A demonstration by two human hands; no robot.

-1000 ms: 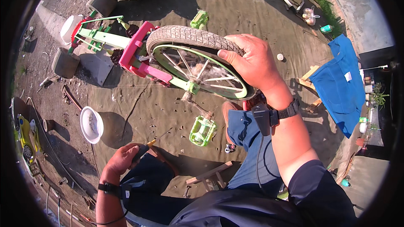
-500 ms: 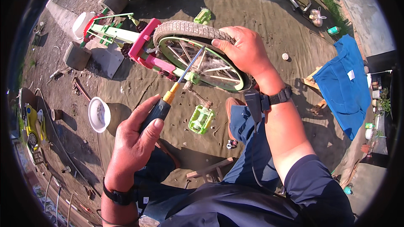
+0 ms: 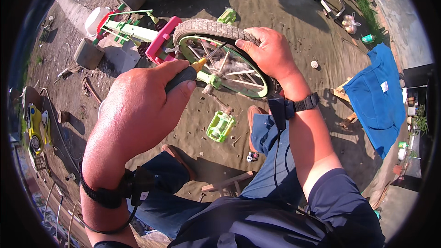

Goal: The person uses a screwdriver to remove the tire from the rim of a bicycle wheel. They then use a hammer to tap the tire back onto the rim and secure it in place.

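Observation:
My left hand [image 3: 138, 105] is closed round the dark handle of a screwdriver [image 3: 199, 64] with a yellow collar. Its metal shaft reaches over the spokes, its tip at the inner edge of the tyre [image 3: 202, 27]. That worn, treaded tyre sits on a small wheel with a green rim [image 3: 250, 93] and pale spokes. Along the upper side a dark strip shows between tyre and rim. My right hand [image 3: 271, 55] grips the tyre at the upper right, thumb on its near side. A green pedal [image 3: 221, 126] hangs below the hub; another pedal [image 3: 227, 16] sticks out beyond the tyre.
The child's bike frame [image 3: 131, 33], green and pink, stretches to the upper left near a white bucket [image 3: 94, 20]. A blue garment [image 3: 376, 98] drapes over wood at the right. A low wooden stool [image 3: 229, 183] stands between my legs. A yellow toy car [image 3: 35, 128] lies far left.
My left hand has moved up and to the right with the screwdriver, now covering the white bowl. The screwdriver's handle is closer to the wheel. My right hand still grips the tyre.

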